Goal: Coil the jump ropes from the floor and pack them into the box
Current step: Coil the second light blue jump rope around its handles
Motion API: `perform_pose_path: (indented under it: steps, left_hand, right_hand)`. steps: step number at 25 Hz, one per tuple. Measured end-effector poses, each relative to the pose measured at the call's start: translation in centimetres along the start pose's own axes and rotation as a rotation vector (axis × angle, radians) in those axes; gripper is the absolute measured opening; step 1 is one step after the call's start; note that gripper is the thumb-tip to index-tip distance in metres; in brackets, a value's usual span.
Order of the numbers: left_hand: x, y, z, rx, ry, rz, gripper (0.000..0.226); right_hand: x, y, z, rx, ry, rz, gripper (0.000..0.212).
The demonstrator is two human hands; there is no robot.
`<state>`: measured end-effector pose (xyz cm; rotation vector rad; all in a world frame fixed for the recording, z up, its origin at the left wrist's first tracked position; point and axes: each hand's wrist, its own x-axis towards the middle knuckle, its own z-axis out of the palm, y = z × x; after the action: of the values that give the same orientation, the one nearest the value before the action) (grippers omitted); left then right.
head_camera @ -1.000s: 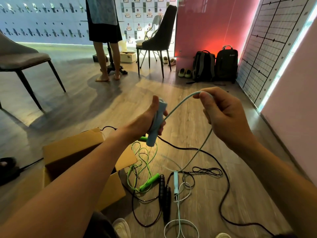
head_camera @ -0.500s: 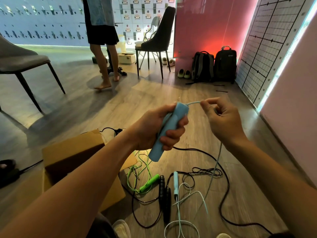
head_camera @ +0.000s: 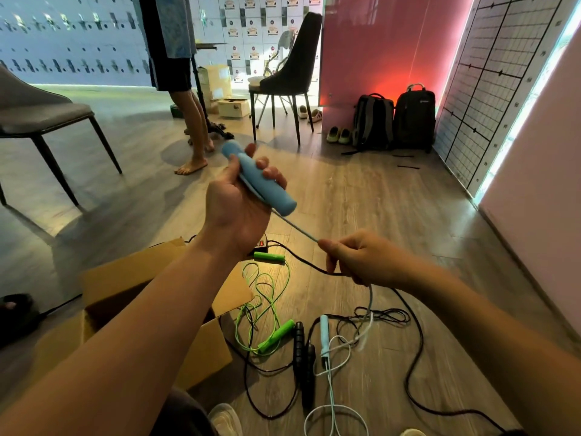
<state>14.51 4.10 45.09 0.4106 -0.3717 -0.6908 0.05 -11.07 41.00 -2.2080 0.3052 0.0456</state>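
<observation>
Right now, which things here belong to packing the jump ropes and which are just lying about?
Job: blue handle in left hand, blue cord in right hand, green rope, black rope, box.
Lying about: grey chair, dark chair, backpacks, shoes.

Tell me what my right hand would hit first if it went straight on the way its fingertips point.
Probably the left hand gripping the handle: the right hand, pinching the cord, points left toward it. Depth is unclear.
</observation>
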Motion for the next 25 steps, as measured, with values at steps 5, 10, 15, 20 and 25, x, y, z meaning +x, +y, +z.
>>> perform_pose_path:
  steps: [5,10,15,20,25]
  left_hand:
    - [1.5,1.7,-2.7,0.311,0.292,0.257,0.022]
    - [0.9,1.1,-4.5,1.033,0.204,0.168,0.014]
    - [-1.5,-1.0,-2.2,1.354,-0.188,-0.361,0.031]
    - [-2.3,-2.6,-0.3,1.293,-0.424,-0.659,0.057]
    - [-3.0,-2.7,1.8,0.825,-0.441,-0.715,0.043]
  right_hand:
    - [-0.8,-0.1,-0.4,-0.093,-0.043,-0.072,0.056]
    - [-1.9,-0.9,-2.0,-0.043,0.238,-0.411,0.039]
    - [-1.5,-0.8,-2.3,-0.118,0.650,-0.528,0.031]
    - [-0.7,0.2,-2.9,-0.151,0.810,-0.531,0.030]
    - [-0.2,1.2,-3.0,-0.073,0.786,-0.430,0.048]
